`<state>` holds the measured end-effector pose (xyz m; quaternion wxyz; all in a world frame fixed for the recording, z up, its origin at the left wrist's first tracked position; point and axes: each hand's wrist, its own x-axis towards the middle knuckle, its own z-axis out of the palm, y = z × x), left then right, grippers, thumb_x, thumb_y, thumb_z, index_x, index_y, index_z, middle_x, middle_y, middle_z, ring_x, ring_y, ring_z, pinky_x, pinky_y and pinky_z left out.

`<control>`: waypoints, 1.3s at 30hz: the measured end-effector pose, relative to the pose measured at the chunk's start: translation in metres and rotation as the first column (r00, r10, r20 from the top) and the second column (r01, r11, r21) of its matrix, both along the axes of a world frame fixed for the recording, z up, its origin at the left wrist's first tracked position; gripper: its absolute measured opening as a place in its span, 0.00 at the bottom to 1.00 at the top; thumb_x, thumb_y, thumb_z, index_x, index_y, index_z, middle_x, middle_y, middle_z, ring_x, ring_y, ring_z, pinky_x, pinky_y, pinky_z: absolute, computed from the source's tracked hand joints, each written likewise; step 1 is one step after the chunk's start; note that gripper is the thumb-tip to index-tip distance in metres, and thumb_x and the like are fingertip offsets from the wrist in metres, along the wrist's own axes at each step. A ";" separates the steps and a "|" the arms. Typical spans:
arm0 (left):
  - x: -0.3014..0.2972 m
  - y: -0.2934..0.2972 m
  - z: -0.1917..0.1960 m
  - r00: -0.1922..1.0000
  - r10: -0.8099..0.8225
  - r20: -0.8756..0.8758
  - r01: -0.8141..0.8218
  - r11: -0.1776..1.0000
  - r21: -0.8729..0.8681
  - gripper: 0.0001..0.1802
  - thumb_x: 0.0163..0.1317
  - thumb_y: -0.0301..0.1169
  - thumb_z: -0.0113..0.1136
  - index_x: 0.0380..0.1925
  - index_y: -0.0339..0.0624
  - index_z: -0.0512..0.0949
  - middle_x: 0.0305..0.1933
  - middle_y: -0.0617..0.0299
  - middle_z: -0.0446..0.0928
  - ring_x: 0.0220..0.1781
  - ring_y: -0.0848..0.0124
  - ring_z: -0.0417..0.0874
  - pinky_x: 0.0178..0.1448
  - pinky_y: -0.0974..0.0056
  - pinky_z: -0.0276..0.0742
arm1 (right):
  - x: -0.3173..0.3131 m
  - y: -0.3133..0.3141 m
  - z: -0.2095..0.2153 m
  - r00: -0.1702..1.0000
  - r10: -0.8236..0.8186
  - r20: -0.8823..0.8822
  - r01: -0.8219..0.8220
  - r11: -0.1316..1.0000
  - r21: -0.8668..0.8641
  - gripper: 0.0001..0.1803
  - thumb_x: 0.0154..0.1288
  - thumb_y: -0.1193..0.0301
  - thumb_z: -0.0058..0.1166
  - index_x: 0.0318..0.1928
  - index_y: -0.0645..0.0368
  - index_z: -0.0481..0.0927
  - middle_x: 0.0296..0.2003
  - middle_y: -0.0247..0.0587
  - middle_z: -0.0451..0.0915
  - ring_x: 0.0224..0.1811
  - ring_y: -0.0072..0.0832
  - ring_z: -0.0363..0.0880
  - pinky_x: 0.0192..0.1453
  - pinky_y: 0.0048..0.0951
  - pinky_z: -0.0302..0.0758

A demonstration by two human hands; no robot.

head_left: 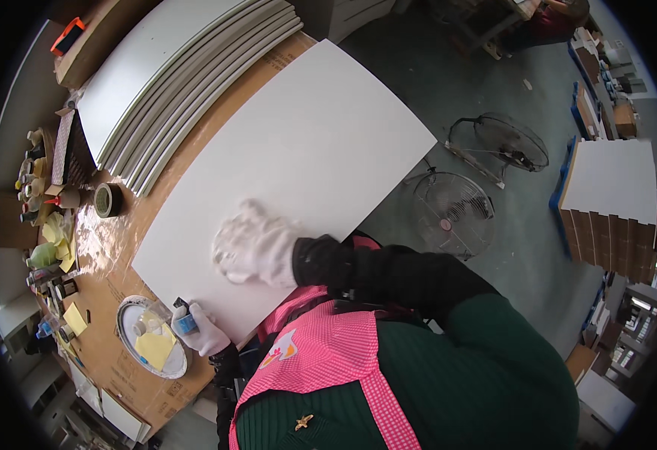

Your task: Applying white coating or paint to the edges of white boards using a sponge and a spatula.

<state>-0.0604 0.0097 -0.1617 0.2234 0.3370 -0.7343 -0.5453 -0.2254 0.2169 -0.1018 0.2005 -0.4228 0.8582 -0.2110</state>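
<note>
A large white panel lies on the brown-covered bench in front of me. My right hand, in a white glove, rests on the panel's near part. It is blurred, so its fingers and anything under them cannot be made out. Beside the panel's near left corner, my left hand, also gloved, is closed around a small bottle with a blue band. Just left of that hand sits a round white lid-like tray with a yellow cloth in it.
Several curved white panels are stacked at the far left of the bench. A roll of tape and bottles stand along its left side. Two floor fans are to the right, with a pallet of stacked boards beyond.
</note>
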 end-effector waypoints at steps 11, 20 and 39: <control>0.001 0.003 0.002 0.997 0.037 -0.069 -0.034 0.999 0.041 0.12 0.66 0.22 0.57 0.47 0.45 0.69 0.38 0.59 0.79 0.26 0.81 0.73 0.25 0.75 0.69 | -0.214 0.234 -0.037 0.396 -0.906 -0.148 0.874 0.421 -0.240 0.09 0.65 0.66 0.53 0.45 0.47 0.80 0.44 0.43 0.82 0.48 0.46 0.81 0.45 0.46 0.79; -0.061 0.071 0.091 0.945 -0.325 0.043 0.253 0.807 0.534 0.14 0.63 0.22 0.59 0.48 0.38 0.71 0.51 0.48 0.80 0.30 0.73 0.79 0.33 0.71 0.76 | -0.078 0.075 -0.015 0.598 -0.562 -0.571 0.473 0.823 -0.314 0.21 0.63 0.64 0.57 0.57 0.49 0.75 0.50 0.54 0.76 0.49 0.51 0.77 0.58 0.48 0.73; -0.094 0.086 0.083 0.802 -0.593 0.074 0.498 0.732 0.465 0.09 0.66 0.27 0.60 0.43 0.38 0.72 0.53 0.43 0.80 0.38 0.68 0.86 0.37 0.66 0.86 | 0.035 0.209 -0.005 0.609 -0.543 0.578 0.791 0.366 -0.489 0.13 0.71 0.71 0.45 0.52 0.59 0.77 0.35 0.39 0.80 0.32 0.27 0.73 0.42 0.30 0.73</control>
